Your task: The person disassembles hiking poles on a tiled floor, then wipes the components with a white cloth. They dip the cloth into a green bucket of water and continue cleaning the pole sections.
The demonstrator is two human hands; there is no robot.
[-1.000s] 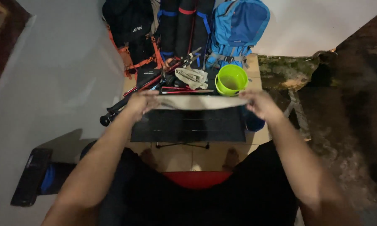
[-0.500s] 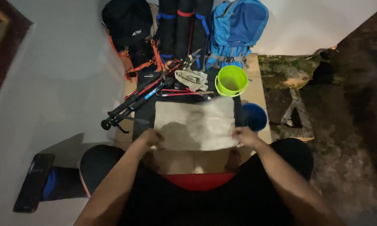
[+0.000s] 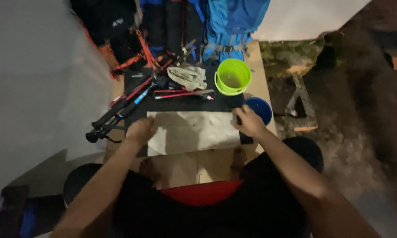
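Both hands pin a flat, pale rectangular cloth (image 3: 192, 131), faintly mottled, between them on the black mat of the wooden worktop (image 3: 198, 165): the left hand (image 3: 139, 130) grips its left edge, the right hand (image 3: 248, 123) clasps its right edge. Just beyond the right hand sit a round lime-green plastic bucket (image 3: 233, 76) and a blue bowl (image 3: 260, 109). Beyond the left hand lie slim red-and-black poles (image 3: 126, 105) and a crumpled beige rag (image 3: 188, 76).

Both hands, left hand (image 3: 139, 130) and right hand (image 3: 248, 123), hold a pale cloth (image 3: 192, 131) flat.
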